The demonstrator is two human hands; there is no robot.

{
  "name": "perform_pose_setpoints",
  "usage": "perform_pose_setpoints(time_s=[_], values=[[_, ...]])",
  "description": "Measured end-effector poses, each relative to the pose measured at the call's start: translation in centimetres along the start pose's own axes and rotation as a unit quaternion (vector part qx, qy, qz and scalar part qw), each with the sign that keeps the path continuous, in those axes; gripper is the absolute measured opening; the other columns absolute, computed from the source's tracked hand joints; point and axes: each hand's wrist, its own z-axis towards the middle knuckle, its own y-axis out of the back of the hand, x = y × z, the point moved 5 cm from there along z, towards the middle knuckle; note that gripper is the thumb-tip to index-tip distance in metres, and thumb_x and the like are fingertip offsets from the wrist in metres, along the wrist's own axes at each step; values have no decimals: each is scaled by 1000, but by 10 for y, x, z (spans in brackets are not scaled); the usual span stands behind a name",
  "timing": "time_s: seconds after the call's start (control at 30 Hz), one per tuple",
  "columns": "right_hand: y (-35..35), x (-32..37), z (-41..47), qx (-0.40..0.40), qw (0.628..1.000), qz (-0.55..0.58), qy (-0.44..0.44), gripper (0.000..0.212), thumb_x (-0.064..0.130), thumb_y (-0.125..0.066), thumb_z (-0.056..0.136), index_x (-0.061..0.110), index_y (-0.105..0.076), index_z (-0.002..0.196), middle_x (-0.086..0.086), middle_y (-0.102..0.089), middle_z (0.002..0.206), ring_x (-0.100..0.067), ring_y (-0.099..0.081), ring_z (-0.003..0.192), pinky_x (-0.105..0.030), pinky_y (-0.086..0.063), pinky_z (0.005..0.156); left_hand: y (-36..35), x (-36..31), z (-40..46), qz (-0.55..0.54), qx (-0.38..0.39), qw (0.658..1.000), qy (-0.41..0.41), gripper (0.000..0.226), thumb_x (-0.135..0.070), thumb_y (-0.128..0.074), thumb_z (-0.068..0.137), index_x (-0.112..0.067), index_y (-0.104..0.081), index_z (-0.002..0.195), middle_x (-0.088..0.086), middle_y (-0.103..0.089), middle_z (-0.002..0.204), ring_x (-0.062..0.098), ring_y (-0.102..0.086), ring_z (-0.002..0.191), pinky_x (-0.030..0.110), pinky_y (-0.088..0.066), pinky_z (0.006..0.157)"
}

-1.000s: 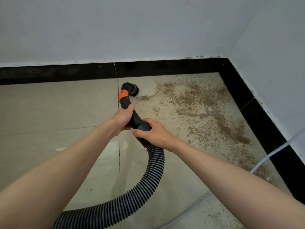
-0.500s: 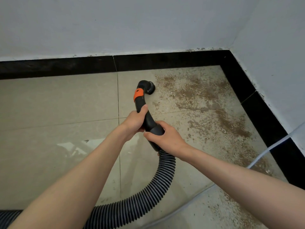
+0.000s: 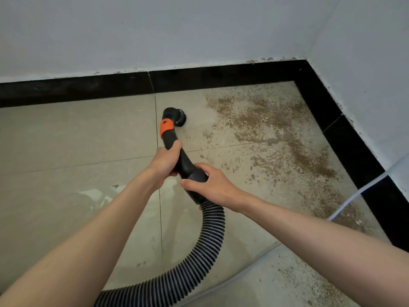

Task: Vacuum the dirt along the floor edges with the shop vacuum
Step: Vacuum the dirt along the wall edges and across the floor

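Both hands are on the vacuum wand here. The left hand (image 3: 166, 159) is wrapped around the black handle (image 3: 177, 149) further up, just below the orange collar (image 3: 166, 127), fingers curled tight round it. The right hand (image 3: 209, 182) grips the fatter cuff (image 3: 197, 176) where the handle meets the ribbed hose (image 3: 208, 238), thumb across the near side.

The round brush nozzle (image 3: 178, 117) sits down on the beige floor tile (image 3: 66, 140), a bit short of the black baseboard (image 3: 88, 90) along the far wall, right next to a grout line. It's at the left fringe of the dirt (image 3: 276, 138), a brown gritty patch that spreads to the right into the corner and runs back toward the near side along the right-hand baseboard. The tile just around the nozzle looks paler than the mess to its right.

The hose loops down from the cuff, curves toward the near left and goes out of the bottom of the view. A thin white cable (image 3: 358, 193) comes off the right wall and drops across the baseboard onto the dirty floor. Walls (image 3: 155, 29) are plain white, a bit scuffed along the bottom edge.
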Motion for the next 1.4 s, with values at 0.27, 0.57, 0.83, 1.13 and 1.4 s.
perform_pose_setpoints(time_s=[0.27, 0.57, 0.83, 1.13, 1.4], values=[[-7, -31, -33, 13, 1000, 16, -13, 34, 27, -72, 84, 23, -56, 114, 6, -62, 87, -7, -61, 68, -26, -53, 62, -15, 26, -30, 74, -8, 997, -22, 54, -46, -29, 99, 2, -38, 123, 5, -48, 75, 15, -46, 59, 25, -36, 51], [15, -30, -38, -101, 995, 3, -3, 25, 38, -68, 85, 29, -56, 105, 9, -63, 92, -7, -61, 82, -21, -50, 72, -54, -1, -25, 42, 96, 994, -25, 45, -45, -31, 100, -3, -46, 109, 9, -53, 84, 23, -54, 76, 35, -48, 73], [-2, -20, -26, -29, 999, -17, 1, 32, 38, -70, 84, 25, -57, 111, 1, -67, 104, -15, -65, 96, -30, -55, 83, -21, 15, -28, -65, -25, 998, -4, 34, -38, -41, 95, -8, -45, 110, 7, -52, 87, 22, -54, 79, 37, -47, 75], [-9, -37, -64, -18, 999, -36, -1, 27, 39, -67, 86, 29, -55, 109, 5, -65, 97, -6, -62, 84, -17, -50, 69, -31, 43, -66, -87, -74, 993, 5, 34, -36, -37, 95, -9, -44, 114, 3, -51, 85, 17, -53, 76, 30, -44, 63], [20, -46, -75, -96, 995, -19, -11, 29, 39, -67, 86, 26, -59, 110, 3, -68, 97, -13, -65, 89, -27, -53, 78, -70, 27, -62, -38, 11, 999, 0, 37, -40, -37, 96, -9, -43, 115, 5, -53, 89, 18, -54, 76, 32, -47, 69]])
